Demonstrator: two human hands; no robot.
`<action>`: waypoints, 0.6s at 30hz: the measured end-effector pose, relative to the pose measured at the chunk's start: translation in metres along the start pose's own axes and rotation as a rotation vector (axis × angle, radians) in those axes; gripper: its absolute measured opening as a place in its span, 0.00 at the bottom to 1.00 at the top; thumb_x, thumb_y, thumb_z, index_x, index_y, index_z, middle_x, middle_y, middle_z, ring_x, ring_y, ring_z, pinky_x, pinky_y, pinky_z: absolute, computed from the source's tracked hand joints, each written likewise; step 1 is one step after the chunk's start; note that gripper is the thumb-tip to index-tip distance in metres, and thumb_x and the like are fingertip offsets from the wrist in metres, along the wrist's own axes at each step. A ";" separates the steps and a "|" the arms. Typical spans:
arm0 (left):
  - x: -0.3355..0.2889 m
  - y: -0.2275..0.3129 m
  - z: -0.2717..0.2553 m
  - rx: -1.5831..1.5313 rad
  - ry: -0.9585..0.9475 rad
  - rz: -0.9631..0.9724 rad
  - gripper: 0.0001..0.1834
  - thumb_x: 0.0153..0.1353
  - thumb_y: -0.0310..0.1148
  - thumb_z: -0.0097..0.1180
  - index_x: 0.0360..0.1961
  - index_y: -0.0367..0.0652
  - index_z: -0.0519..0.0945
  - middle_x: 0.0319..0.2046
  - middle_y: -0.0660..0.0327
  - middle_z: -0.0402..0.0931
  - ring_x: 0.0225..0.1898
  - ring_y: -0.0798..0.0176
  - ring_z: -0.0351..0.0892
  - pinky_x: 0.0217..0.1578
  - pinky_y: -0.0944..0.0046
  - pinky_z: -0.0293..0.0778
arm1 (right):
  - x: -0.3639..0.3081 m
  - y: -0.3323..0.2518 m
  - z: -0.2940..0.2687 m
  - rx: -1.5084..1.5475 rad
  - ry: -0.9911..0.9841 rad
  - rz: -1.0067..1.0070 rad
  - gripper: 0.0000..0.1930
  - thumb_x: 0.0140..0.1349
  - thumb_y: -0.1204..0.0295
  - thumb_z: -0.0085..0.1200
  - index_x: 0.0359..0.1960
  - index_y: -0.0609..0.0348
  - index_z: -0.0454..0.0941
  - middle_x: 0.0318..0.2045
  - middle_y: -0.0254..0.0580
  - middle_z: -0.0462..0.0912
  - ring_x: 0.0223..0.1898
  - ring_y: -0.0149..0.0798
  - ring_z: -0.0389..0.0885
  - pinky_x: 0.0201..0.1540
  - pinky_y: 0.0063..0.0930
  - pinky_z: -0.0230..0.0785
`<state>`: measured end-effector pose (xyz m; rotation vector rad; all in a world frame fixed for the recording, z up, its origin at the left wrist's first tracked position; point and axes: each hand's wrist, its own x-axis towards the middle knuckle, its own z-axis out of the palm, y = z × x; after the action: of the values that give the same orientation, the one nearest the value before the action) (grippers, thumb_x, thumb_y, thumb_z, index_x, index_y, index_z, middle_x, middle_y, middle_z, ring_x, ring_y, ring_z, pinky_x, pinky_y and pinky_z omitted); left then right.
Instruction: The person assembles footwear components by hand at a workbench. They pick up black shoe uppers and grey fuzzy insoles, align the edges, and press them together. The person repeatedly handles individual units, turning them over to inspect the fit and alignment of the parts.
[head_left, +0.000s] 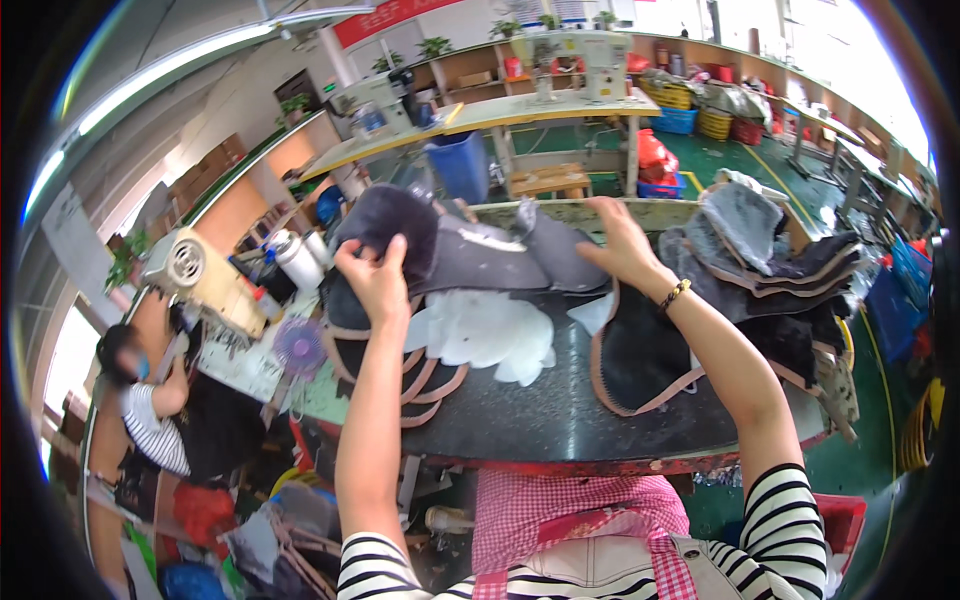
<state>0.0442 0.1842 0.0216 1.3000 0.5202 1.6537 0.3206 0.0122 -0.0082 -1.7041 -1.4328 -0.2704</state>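
Observation:
My left hand (375,283) pinches the lower edge of a dark, fuzzy fabric piece (392,222) between thumb and fingers, tilting it up. A row of grey shaped fabric pieces (485,258) lies along the far side of the black work table (520,415). At the right end of that row, my right hand (632,245) has its fingers stretched apart, the thumb close to a grey piece (560,250); contact cannot be made out. Thin white cut pieces (500,335) lie between my arms. A black piece with tan edging (640,345) rests under my right forearm.
Grey and black fabric pieces (750,240) are piled at the table's right. More tan-edged pieces (425,385) lie beside my left forearm. A purple fan (299,348) and a sewing machine (205,280) stand left, near a seated person (155,410). A blue bin (458,167) stands beyond.

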 end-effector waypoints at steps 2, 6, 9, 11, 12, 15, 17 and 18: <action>-0.007 0.009 -0.002 -0.061 -0.019 -0.015 0.29 0.55 0.16 0.61 0.50 0.41 0.55 0.43 0.51 0.71 0.45 0.63 0.73 0.47 0.67 0.72 | 0.002 -0.049 0.028 0.144 -0.150 -0.192 0.32 0.48 0.67 0.62 0.56 0.65 0.67 0.53 0.55 0.71 0.56 0.52 0.70 0.60 0.39 0.64; -0.029 0.027 -0.003 -0.050 -0.043 -0.027 0.27 0.57 0.19 0.61 0.49 0.42 0.55 0.42 0.53 0.70 0.42 0.64 0.74 0.44 0.69 0.73 | 0.003 -0.126 0.058 0.461 -0.317 -0.110 0.38 0.48 0.62 0.68 0.59 0.64 0.65 0.47 0.51 0.78 0.45 0.43 0.80 0.48 0.34 0.74; -0.040 0.032 -0.007 0.024 -0.137 -0.003 0.25 0.59 0.22 0.60 0.48 0.42 0.56 0.41 0.54 0.70 0.41 0.66 0.74 0.42 0.70 0.72 | 0.002 -0.158 0.081 0.462 -0.292 0.003 0.46 0.43 0.59 0.69 0.59 0.72 0.57 0.41 0.60 0.80 0.42 0.56 0.81 0.44 0.39 0.74; -0.053 0.039 -0.004 0.202 -0.382 0.069 0.20 0.62 0.25 0.57 0.48 0.41 0.60 0.39 0.53 0.73 0.40 0.67 0.75 0.38 0.71 0.71 | 0.003 -0.163 0.108 0.462 -0.218 0.210 0.33 0.50 0.63 0.64 0.53 0.73 0.65 0.35 0.56 0.81 0.35 0.50 0.83 0.36 0.37 0.76; -0.059 0.042 0.004 0.407 -0.482 0.264 0.19 0.62 0.27 0.58 0.48 0.41 0.62 0.41 0.50 0.73 0.45 0.60 0.76 0.44 0.65 0.71 | 0.004 -0.151 0.119 0.771 -0.199 0.252 0.25 0.53 0.67 0.60 0.47 0.73 0.68 0.32 0.51 0.81 0.31 0.45 0.82 0.32 0.35 0.75; -0.079 0.054 0.002 1.039 -0.407 0.998 0.28 0.56 0.41 0.65 0.52 0.40 0.67 0.59 0.42 0.66 0.67 0.45 0.58 0.65 0.38 0.44 | 0.007 -0.145 0.111 1.511 -0.165 0.663 0.06 0.59 0.77 0.51 0.36 0.67 0.75 0.29 0.42 0.79 0.25 0.36 0.78 0.26 0.29 0.73; -0.096 0.049 -0.007 0.786 -0.093 0.909 0.39 0.50 0.40 0.70 0.58 0.38 0.62 0.64 0.42 0.58 0.69 0.45 0.51 0.66 0.39 0.45 | 0.008 -0.153 0.089 1.591 -0.129 0.842 0.08 0.60 0.78 0.51 0.40 0.67 0.73 0.33 0.44 0.78 0.30 0.37 0.79 0.27 0.31 0.75; -0.097 0.042 -0.006 0.593 -0.071 0.764 0.49 0.44 0.38 0.75 0.62 0.36 0.56 0.67 0.43 0.50 0.70 0.44 0.47 0.67 0.41 0.43 | 0.011 -0.154 0.085 1.623 -0.163 0.810 0.09 0.60 0.78 0.51 0.42 0.67 0.72 0.34 0.45 0.77 0.31 0.38 0.79 0.28 0.32 0.75</action>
<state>0.0211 0.0823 0.0024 2.1783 0.5234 2.1365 0.1582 0.0749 0.0207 -0.7086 -0.4807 1.1805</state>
